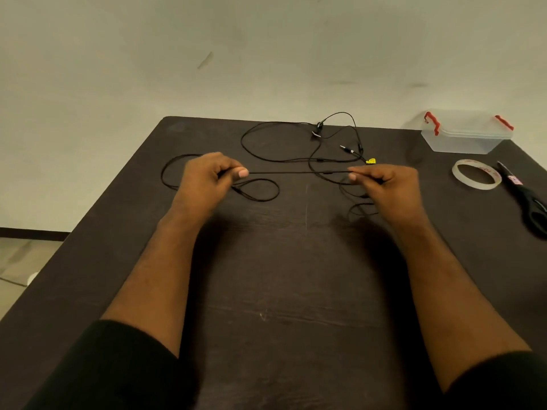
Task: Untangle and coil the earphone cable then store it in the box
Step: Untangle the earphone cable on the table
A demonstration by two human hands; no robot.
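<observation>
A thin black earphone cable (pixel 296 172) lies in loose loops across the dark table (pixel 281 276). My left hand (pixel 207 180) pinches the cable at the left and my right hand (pixel 384 184) pinches it at the right, so a straight stretch runs taut between them just above the table. Earbuds (pixel 317 130) lie near the far edge; the jack plug (pixel 347 149) and a small yellow tag (pixel 370 161) sit just beyond my right hand. The clear plastic box (pixel 464 137) with red latches stands shut at the far right corner.
A roll of clear tape (pixel 476 174) and black scissors (pixel 525 199) lie at the right edge, in front of the box. A pale wall rises behind the table, and floor shows past the left edge.
</observation>
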